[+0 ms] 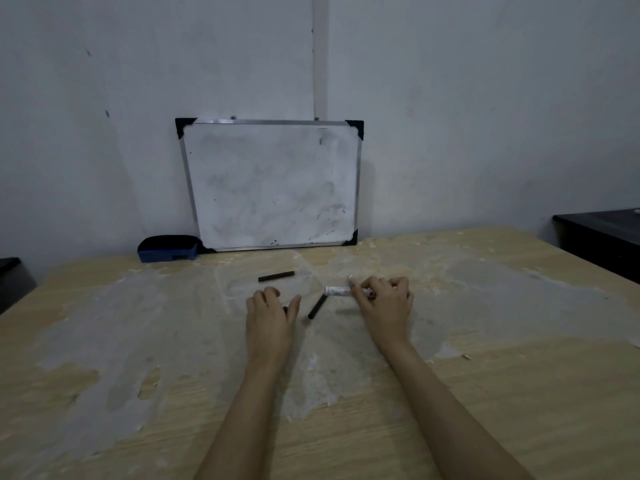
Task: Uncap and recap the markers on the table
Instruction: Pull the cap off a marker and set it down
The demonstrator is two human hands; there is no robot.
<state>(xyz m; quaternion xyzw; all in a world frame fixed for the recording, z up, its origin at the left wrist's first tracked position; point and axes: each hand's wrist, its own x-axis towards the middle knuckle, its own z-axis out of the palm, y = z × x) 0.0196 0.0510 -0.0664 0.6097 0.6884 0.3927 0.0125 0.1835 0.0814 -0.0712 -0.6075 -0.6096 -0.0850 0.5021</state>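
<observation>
A white-bodied marker [337, 290] lies level just above the table, and my right hand [384, 299] is shut on its right end. A small pale cap-like piece [350, 277] sits just behind my right fingertips. A dark marker [317, 306] lies slanted on the table between my hands. Another dark marker [276, 276] lies flat farther back, beyond my left hand. My left hand [272, 311] rests palm down with fingers curled; a small dark thing shows under its thumb side, too hidden to name.
A whiteboard [272, 185] leans against the wall at the table's far edge, with a blue eraser [169, 249] to its left. The wooden table [485, 393] has worn grey patches. Dark furniture [602, 240] stands at the right.
</observation>
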